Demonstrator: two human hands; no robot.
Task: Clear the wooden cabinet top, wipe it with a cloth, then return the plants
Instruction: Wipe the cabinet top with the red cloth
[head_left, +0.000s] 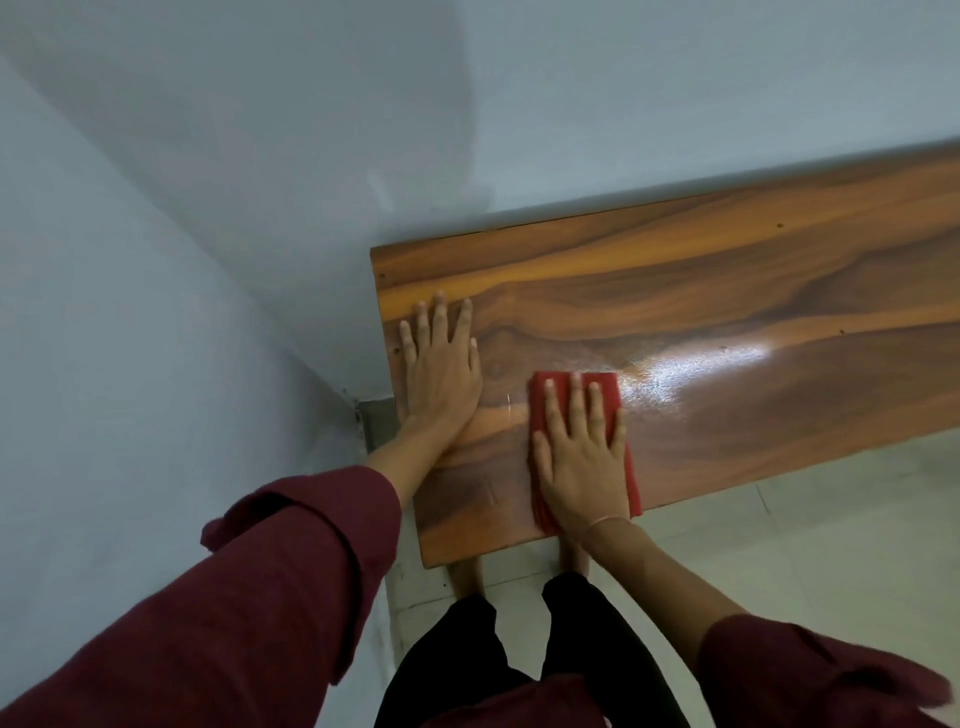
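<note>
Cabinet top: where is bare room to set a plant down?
The cabinet top is bare from the red cloth rightward to the frame edge, and along the wall beyond both hands. Crowded at left end: left hand flat, right hand pressing the cloth.

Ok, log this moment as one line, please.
stage: wiping | right hand: flat on red cloth | left hand: flat on cabinet top | plants: not in view

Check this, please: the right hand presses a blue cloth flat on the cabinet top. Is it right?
Not quite: the cloth is red, not blue. The head view shows the right hand pressing it flat on the cabinet top.
</note>
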